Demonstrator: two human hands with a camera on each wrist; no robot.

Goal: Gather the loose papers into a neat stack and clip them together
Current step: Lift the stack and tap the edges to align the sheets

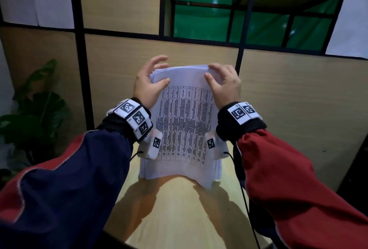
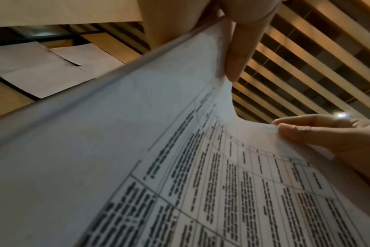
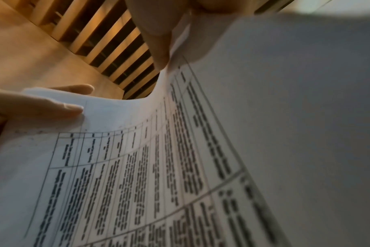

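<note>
Papers [image 1: 184, 121] stand on edge on a light wooden table [image 1: 179, 215], their lower edge resting on the surface and the upper end leaning away toward the far side. Left hand [image 1: 148, 83] grips the upper left edge of the stack, thumb lying across the printed front sheet and fingers curled round behind. Right hand [image 1: 224, 82] holds the upper right edge likewise, thumb on the front and fingers arched over the top corner. Hands are apart, one on each side, each clamped on the stack. Front sheet carries a printed table of ruled cells and dark text; the text is too blurred to read. Sheet edges at the lower end are uneven, with one corner hanging lower at the near right. Left wrist view shows the left thumb [image 2: 239, 55] pressed on the page near the top edge, the paper bowing between the two grips, and the other hand's fingertips at the far corner. Right wrist view shows the right thumb [image 3: 158, 43] pinching the sheet edge. Both wrists wear bands with black-and-white markers. Left sleeve [image 1: 65, 179] is navy with red; right sleeve [image 1: 288, 179] is red. Leafy plant [image 1: 37, 109] stands at the far left beside a panelled partition [image 1: 159, 53].
</note>
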